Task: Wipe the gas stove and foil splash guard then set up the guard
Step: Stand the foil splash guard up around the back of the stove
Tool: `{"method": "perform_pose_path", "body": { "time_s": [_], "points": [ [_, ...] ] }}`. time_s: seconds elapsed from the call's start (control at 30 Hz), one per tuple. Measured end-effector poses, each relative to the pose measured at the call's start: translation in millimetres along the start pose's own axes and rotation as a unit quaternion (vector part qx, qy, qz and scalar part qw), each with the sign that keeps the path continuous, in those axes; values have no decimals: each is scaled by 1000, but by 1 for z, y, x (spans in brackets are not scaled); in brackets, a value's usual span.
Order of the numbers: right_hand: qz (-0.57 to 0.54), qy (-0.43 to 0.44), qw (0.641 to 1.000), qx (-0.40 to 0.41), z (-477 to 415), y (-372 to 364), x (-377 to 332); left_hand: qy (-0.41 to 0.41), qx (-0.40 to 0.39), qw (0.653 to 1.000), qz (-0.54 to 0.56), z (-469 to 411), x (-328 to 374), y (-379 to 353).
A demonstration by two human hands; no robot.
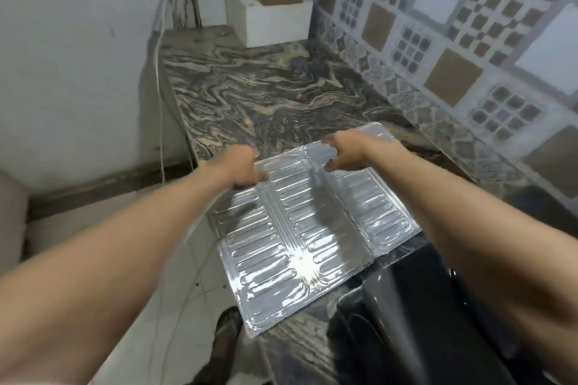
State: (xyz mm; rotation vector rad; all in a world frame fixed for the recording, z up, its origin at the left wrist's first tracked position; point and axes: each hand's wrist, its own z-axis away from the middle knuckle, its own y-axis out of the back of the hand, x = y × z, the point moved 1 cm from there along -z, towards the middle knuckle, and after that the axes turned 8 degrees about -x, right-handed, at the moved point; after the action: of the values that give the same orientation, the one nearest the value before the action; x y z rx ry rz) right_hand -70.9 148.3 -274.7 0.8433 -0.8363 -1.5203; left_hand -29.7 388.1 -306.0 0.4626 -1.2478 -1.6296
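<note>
Silver ribbed foil guard point(297, 228), gripped by left hand point(245, 170) and right hand point(347, 153).

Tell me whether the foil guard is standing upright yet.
No, the foil splash guard lies nearly flat, its far edge held by the left hand and right hand.

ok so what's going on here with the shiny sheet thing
A person is handling a folding foil splash guard with both bare hands. The left hand grips its far left corner, and the right hand pinches the far edge near a fold. The guard is opened out and lies roughly flat, partly over the marble counter and partly over the black gas stove at the near right. It is not yet standing upright.
</note>
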Motion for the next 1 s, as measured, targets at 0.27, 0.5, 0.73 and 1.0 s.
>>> {"method": "perform_pose_path", "body": {
  "time_s": [0.27,0.5,0.73,1.0],
  "points": [
    [-27,29,999,-36,-83,-56,11,55,23,998,-11,-24,-33,-54],
    [-9,14,995,-96,-127,-53,16,129,2,992,11,-39,-35,-49],
    [3,24,999,-22,-127,-36,11,114,44,985,119,-50,-30,-18],
    [-14,73,991,113,-40,57,24,29,193,973,125,-15,2,64]
  ]
}}
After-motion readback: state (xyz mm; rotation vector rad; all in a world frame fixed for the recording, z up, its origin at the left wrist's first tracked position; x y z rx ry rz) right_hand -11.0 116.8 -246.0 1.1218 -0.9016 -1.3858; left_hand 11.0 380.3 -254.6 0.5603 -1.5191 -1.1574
